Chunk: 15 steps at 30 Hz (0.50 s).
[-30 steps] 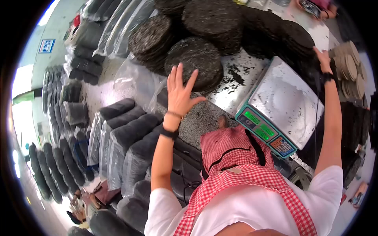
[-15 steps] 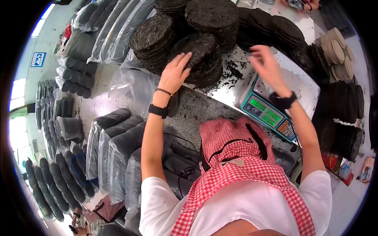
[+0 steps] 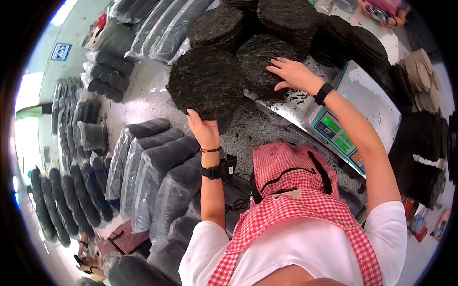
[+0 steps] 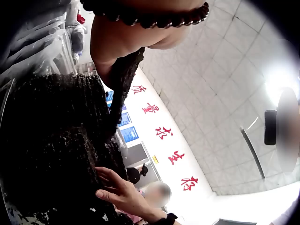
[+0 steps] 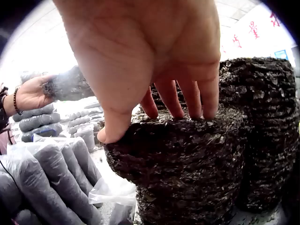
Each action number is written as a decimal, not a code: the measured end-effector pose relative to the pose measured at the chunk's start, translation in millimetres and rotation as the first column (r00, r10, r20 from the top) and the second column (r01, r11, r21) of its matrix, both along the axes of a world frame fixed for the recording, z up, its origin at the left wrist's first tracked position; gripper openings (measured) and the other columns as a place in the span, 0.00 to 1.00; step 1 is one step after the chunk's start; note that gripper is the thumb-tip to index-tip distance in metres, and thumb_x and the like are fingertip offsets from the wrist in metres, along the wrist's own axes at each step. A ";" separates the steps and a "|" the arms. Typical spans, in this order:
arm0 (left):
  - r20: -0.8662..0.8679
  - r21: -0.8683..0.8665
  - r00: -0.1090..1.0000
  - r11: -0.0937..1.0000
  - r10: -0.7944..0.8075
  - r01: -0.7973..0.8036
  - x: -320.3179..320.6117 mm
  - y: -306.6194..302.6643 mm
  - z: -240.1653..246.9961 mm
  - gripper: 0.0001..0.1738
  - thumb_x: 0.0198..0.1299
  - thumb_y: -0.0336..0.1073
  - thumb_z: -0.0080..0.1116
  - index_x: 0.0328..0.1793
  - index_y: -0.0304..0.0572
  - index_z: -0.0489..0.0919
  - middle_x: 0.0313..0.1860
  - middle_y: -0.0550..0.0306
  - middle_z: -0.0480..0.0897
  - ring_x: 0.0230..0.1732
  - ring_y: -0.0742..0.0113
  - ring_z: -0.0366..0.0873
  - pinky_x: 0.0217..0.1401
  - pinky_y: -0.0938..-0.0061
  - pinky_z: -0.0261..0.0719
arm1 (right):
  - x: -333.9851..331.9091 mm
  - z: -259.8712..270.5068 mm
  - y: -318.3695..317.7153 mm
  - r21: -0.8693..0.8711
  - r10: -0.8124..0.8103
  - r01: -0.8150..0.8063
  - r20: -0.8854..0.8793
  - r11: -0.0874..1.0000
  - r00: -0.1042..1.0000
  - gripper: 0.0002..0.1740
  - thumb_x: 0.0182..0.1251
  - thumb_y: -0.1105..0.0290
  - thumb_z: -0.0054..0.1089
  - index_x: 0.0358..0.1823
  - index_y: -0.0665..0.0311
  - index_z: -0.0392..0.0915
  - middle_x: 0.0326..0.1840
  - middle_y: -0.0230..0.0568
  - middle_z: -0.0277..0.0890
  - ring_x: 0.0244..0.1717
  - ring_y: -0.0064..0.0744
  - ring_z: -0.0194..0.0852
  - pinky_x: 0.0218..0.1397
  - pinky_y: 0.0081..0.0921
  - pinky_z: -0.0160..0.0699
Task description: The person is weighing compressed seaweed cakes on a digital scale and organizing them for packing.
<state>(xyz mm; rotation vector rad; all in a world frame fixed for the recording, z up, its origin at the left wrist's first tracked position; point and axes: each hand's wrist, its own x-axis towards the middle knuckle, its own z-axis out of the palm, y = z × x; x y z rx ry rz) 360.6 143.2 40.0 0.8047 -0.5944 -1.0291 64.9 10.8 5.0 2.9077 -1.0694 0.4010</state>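
Two changes since half a second ago. The left hand [image 3: 204, 129] is off the top of the stack [image 3: 260, 57] and now holds one dark disc [image 3: 207, 81], gripping its lower edge. The disc is tipped up on edge, in the air over the table [image 3: 243, 138], left of the stack. The right hand [image 3: 295, 74] has come off the scale [image 3: 367, 102] and lies on the stack top. Its fingers are spread and fairly straight and its thumb is at the rim, so it presses rather than grasps.

Judgement: the disc is peeled clear and the right hand steadies the rest, so the separating step looks done. The scale pan is bare.

Around:
- More stacks [image 3: 217, 26] stand behind, close-packed.
- Tan discs [image 3: 422, 76] lie far right.
- Bagged rolls [image 3: 157, 167] line the floor on the left.
- Loose flakes [image 3: 296, 102] lie on the metal by the scale.

In the way: the right forearm crosses over the scale's near corner, and the stack sits between the disc and the pan.
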 end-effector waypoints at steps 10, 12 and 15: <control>-0.298 -0.032 0.954 0.998 0.038 -0.050 -2.1 38.4 -22.8 0.29 0.74 0.50 0.42 0.73 0.41 0.64 0.72 0.53 0.68 0.69 0.55 0.67 0.73 0.55 0.63 | 13.2 -11.6 5.3 -0.320 -0.044 0.041 -0.003 0.947 0.999 0.10 0.63 0.73 0.51 0.43 0.68 0.68 0.36 0.51 0.75 0.37 0.50 0.79 0.40 0.36 0.81; -0.320 -0.019 0.946 0.998 0.052 -0.062 -1.7 46.5 -24.6 0.29 0.74 0.51 0.42 0.73 0.42 0.64 0.72 0.53 0.67 0.70 0.55 0.66 0.73 0.54 0.62 | 5.4 13.5 5.2 -0.120 -0.081 0.122 0.303 0.985 0.949 0.05 0.61 0.77 0.49 0.38 0.66 0.66 0.34 0.45 0.73 0.37 0.47 0.78 0.40 0.38 0.79; -0.355 -0.010 0.933 0.998 0.060 -0.067 -4.2 49.3 -18.5 0.30 0.74 0.51 0.42 0.75 0.44 0.62 0.73 0.53 0.66 0.71 0.53 0.64 0.74 0.50 0.61 | -29.3 52.8 19.5 -0.216 -0.179 0.416 0.664 0.884 0.726 0.13 0.65 0.75 0.49 0.50 0.68 0.72 0.44 0.51 0.76 0.43 0.50 0.78 0.41 0.38 0.78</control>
